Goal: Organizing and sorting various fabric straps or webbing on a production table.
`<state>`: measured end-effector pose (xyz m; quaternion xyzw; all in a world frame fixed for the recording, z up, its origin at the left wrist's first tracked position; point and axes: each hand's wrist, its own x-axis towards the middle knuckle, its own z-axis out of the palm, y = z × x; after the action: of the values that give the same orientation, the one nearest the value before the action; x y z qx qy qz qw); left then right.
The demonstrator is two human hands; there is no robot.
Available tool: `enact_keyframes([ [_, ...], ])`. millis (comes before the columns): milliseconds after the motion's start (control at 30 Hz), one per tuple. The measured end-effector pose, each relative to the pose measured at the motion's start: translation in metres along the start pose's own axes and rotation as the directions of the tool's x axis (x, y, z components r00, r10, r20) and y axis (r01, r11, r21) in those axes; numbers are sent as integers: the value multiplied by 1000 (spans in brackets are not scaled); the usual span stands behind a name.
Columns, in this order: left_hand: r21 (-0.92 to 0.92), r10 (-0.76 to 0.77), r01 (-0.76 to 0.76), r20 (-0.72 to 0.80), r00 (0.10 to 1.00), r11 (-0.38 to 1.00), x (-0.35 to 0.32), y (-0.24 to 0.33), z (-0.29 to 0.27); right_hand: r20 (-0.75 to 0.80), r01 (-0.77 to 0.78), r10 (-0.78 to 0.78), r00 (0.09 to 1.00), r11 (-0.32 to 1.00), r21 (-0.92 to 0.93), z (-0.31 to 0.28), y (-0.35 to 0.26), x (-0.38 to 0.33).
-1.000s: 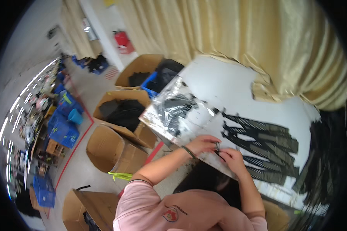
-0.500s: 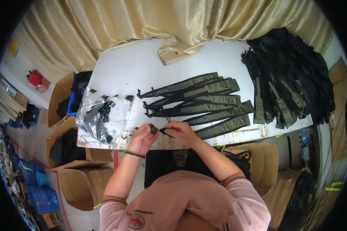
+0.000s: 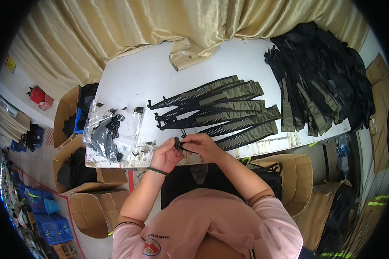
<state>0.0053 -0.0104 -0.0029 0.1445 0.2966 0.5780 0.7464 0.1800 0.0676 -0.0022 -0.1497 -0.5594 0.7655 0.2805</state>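
Close to the table's front edge, my left hand point(image 3: 166, 156) pinches a small dark plastic buckle point(image 3: 177, 143). My right hand point(image 3: 201, 146) is closed on a narrow black webbing strap end point(image 3: 184, 146), which meets the buckle; whether it passes through cannot be seen. Just beyond my hands lie several black mesh and olive shoulder straps point(image 3: 235, 106), fanned out side by side with thin webbing ends toward the left. To the left of my hands, a clear plastic bag point(image 3: 95, 140) holds several black buckles point(image 3: 113, 125).
A large pile of black and olive straps point(image 3: 328, 82) covers the right end of the white table point(image 3: 134, 77). Gold curtains point(image 3: 138, 21) hang along the far edge. Cardboard boxes point(image 3: 90, 211) stand on the floor at both sides, some with black material inside.
My hands have drawn together, bringing the strap end up against the buckle. The whole view has shifted slightly; the laid-out straps stay in place on the table.
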Motion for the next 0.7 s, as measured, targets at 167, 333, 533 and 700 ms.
enact_keyframes([
  [167,18,-45,45,-21,999,999,0,-1,13,17,6,-7,1000,996,89,-1,1,-1],
  [333,8,-49,49,4,999,999,3,-5,2,-9,153,-165,986,933,-326,-3,-3,-4],
  [533,30,25,-25,-25,999,999,7,-16,-5,95,367,-461,882,548,-752,3,-16,-14],
  [700,1,-5,5,-26,1000,1000,7,-18,7,24,333,-490,871,554,-763,0,-8,-22],
])
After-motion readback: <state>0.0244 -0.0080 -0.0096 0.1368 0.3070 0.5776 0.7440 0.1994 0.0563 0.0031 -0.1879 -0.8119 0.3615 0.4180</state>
